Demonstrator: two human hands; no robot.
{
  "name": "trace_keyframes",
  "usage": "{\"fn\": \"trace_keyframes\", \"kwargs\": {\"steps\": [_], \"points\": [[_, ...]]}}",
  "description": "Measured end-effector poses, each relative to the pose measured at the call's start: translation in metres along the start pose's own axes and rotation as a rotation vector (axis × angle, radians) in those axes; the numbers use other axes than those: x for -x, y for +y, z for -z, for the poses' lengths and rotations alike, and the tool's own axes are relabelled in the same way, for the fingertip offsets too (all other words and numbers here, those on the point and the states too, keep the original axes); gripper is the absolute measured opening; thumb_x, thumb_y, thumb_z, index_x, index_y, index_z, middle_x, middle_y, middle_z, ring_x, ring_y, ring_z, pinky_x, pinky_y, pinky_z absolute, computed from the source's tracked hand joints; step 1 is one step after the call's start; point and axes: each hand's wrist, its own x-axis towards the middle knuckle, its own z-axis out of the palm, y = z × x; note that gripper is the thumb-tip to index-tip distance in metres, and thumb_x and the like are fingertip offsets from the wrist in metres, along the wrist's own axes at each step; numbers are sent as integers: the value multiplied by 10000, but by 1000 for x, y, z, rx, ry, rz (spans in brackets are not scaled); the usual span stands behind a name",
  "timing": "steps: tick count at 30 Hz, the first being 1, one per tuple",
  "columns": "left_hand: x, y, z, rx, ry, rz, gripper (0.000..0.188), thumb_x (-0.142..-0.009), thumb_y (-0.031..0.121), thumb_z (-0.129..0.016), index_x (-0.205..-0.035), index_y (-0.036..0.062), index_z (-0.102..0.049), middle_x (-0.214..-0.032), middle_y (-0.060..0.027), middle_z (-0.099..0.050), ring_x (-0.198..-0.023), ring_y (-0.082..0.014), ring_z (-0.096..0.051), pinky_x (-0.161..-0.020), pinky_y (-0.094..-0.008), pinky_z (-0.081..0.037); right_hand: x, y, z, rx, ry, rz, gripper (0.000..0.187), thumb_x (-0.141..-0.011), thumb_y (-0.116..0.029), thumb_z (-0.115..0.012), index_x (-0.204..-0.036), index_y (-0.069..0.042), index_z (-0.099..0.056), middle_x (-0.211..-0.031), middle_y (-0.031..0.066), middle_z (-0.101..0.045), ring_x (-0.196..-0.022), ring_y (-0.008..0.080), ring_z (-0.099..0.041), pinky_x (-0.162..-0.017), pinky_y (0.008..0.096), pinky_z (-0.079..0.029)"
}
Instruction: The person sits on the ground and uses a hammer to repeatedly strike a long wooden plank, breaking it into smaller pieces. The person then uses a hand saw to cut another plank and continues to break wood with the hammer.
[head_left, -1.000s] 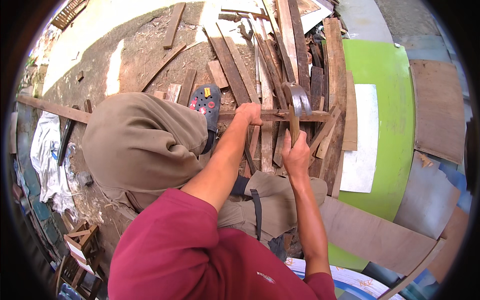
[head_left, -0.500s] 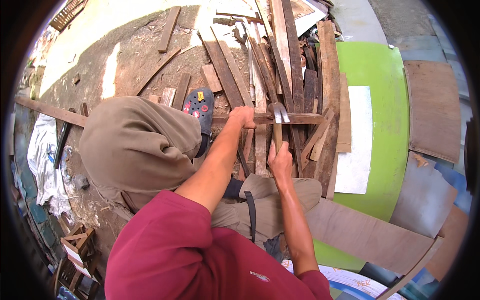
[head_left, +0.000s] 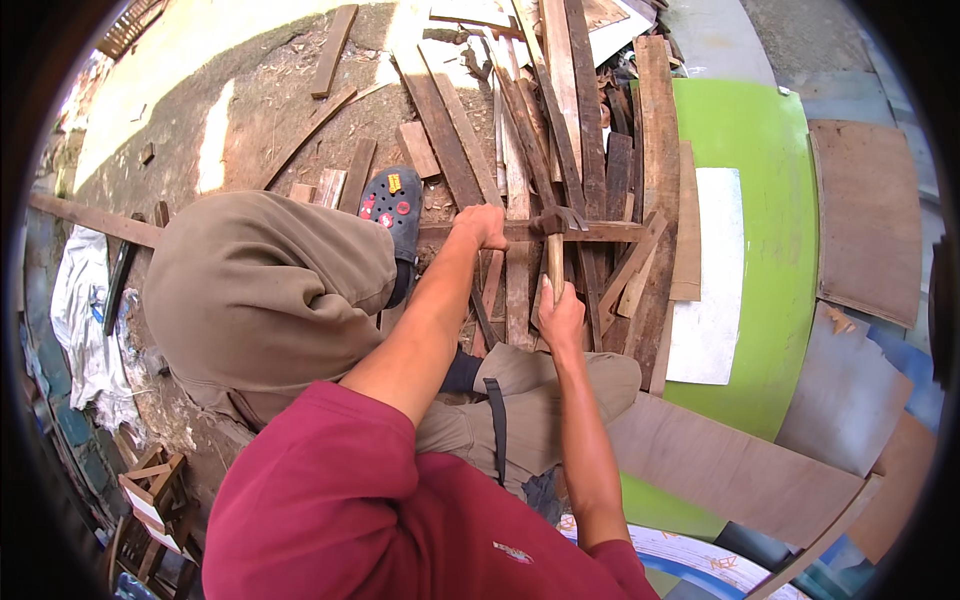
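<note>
My right hand [head_left: 560,318] grips the wooden handle of a claw hammer [head_left: 555,235], whose metal head rests down on a thin wooden slat [head_left: 610,232] lying crosswise over a pile of planks. My left hand [head_left: 480,226] is closed on the same slat just left of the hammer head, pinning it. My raised left knee in khaki trousers [head_left: 260,290] fills the left side, with my foot in a dark clog [head_left: 395,205] set beside the slat.
Loose planks [head_left: 575,90] and offcuts lie heaped ahead on bare dirt. A green curved panel [head_left: 760,240] with a white sheet [head_left: 712,280] sits right, plywood boards [head_left: 865,215] beyond. A long batten [head_left: 90,217] and white cloth [head_left: 85,320] lie left.
The hammer has swung down from a raised position onto the slat. My left hand has stayed on the slat.
</note>
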Motion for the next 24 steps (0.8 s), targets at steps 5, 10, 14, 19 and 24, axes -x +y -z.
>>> {"fn": "trace_keyframes", "kwargs": {"steps": [5, 10, 14, 19, 24], "points": [[0, 1, 2, -24, -42, 24, 510, -709, 348, -749, -1094, 13, -738, -1167, -196, -715, -1098, -352, -688, -936, -423, -566, -1, -19, 14, -229, 140, 24, 326, -1014, -288, -591, -932, 27, -607, -724, 255, -641, -698, 436, -668, -627, 483, -490], [2, 0, 0, -18, -12, 18, 508, -712, 346, -747, -1100, 17, -738, -1168, -193, -715, -1103, -336, -688, -935, -423, -566, -29, -26, 24, -188, 166, 52, 374, -1017, -329, -589, -917, 32, -595, -694, 242, -629, -666, 429, -656, -613, 478, -480], [2, 6, 5, -25, -35, 13, 501, -714, 344, -745, -1095, 20, -738, -1169, -194, -714, -1104, -333, -687, -933, -422, -567, -55, 9, 38, -87, -76, -17, 418, -1001, -362, -600, -910, 46, -594, -697, 260, -616, -666, 443, -637, -635, 494, -480], [7, 4, 6, -39, -31, 25, 480, -725, 349, -746, -1073, 19, -746, -1162, -192, -717, -1091, -340, -691, -930, -419, -569, -81, -37, 82, -657, -107, -270, 444, -1042, -407, -544, -777, -53, -507, -620, 20, -507, -436, 104, -476, -391, 295, -379], [4, 5, 6, -39, -21, 20, 466, -728, 337, -741, -1063, 14, -747, -1160, -185, -720, -1092, -338, -692, -931, -422, -568, -98, -31, 88, -242, -407, -230, 433, -1023, -423, -564, -824, -39, -541, -640, 19, -509, -447, 117, -482, -406, 312, -393]]}}
